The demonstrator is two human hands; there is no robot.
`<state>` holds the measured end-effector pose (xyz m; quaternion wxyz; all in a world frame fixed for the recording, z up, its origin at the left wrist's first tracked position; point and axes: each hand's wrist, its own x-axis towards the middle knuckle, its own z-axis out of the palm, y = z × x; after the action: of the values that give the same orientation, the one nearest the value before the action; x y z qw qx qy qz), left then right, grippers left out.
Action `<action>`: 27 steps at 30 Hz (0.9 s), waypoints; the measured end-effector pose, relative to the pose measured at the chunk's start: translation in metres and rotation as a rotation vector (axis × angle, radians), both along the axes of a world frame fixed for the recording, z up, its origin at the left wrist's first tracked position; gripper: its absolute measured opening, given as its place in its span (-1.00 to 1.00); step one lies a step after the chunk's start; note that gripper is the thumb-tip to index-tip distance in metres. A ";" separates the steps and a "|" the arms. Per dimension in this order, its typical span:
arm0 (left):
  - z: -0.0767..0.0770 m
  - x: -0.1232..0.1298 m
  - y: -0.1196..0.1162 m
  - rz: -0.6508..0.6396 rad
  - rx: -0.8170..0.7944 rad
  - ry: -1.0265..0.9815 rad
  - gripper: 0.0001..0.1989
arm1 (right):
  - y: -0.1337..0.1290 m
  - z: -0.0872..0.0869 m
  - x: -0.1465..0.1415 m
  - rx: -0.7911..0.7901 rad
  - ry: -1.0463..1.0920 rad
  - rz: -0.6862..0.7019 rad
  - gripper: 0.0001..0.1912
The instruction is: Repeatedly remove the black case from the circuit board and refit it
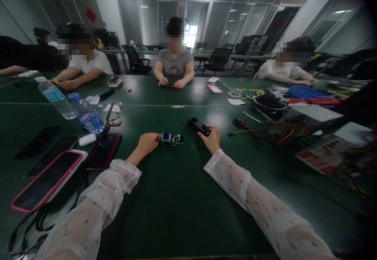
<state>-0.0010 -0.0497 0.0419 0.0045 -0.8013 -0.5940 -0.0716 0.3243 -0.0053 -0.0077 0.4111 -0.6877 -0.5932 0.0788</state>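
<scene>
My left hand is closed at the left end of a small green circuit board with a little square screen, low over the green table. Its fingertips are partly hidden behind the hand. To the right, my right hand grips the near end of a black plastic case, long and box-shaped with openings in its top face. The case is tilted, its far end pointing up and left. A short gap of table lies between the board and the case.
Left of me are several phones, one a pink-edged phone, a white earbud case and two water bottles, the nearer a blue-capped bottle. Bundled wires and a wrench lie right. Several people sit around the table.
</scene>
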 end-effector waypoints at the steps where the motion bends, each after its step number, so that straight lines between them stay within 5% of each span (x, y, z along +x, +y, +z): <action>1: 0.001 0.000 0.000 0.003 -0.003 -0.002 -0.63 | 0.000 0.000 -0.001 0.010 0.027 0.042 -0.40; 13: 0.003 0.002 -0.001 0.018 -0.020 -0.011 -0.61 | -0.033 0.027 -0.049 0.132 0.253 0.565 -0.45; 27: 0.001 0.001 -0.002 0.023 -0.006 -0.012 -0.66 | -0.048 0.031 -0.061 0.117 0.103 0.697 -0.46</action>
<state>0.0005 -0.0516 0.0431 -0.0004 -0.7941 -0.6032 -0.0745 0.2634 -0.0538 0.0229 0.4276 -0.4147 -0.7739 0.2148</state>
